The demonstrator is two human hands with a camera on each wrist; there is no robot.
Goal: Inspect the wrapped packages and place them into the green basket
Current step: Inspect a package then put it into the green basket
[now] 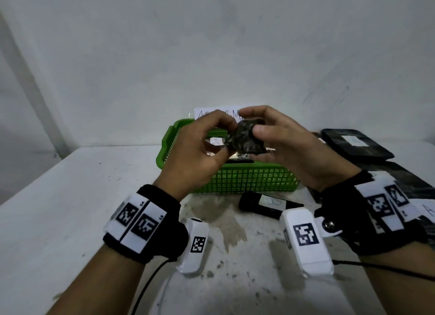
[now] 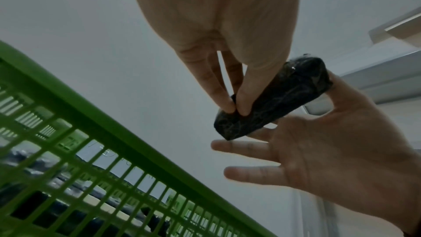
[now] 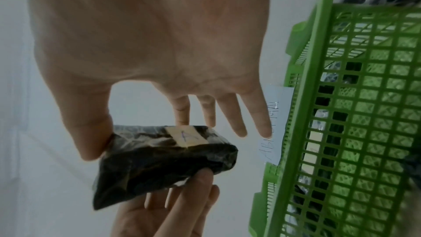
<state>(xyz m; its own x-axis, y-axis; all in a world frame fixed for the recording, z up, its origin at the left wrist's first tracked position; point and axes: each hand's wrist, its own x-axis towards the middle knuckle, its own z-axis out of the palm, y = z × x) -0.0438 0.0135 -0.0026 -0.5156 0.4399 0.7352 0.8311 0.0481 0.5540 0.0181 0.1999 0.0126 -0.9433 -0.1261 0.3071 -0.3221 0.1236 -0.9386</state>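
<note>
A small package wrapped in black film (image 1: 247, 141) is held in the air over the green basket (image 1: 247, 180). My left hand (image 1: 227, 137) pinches its left end between thumb and fingertips (image 2: 243, 109). At the other end my right hand (image 1: 253, 122) holds it, thumb on the near side and forefinger behind; the remaining fingers (image 3: 237, 120) are spread straight. In the right wrist view the package (image 3: 159, 161) shows a pale label marked "A" (image 3: 187, 138). The basket wall (image 3: 364, 114) stands close to the right of it. More wrapped packages lie inside the basket (image 2: 114, 152).
A flat black package with a white label (image 1: 355, 145) lies on the table at the right. Another labelled black package (image 1: 266, 204) lies just in front of the basket. A handwritten paper sign (image 1: 203, 113) is stuck to the wall behind the basket. The white table (image 1: 70, 197) extends left.
</note>
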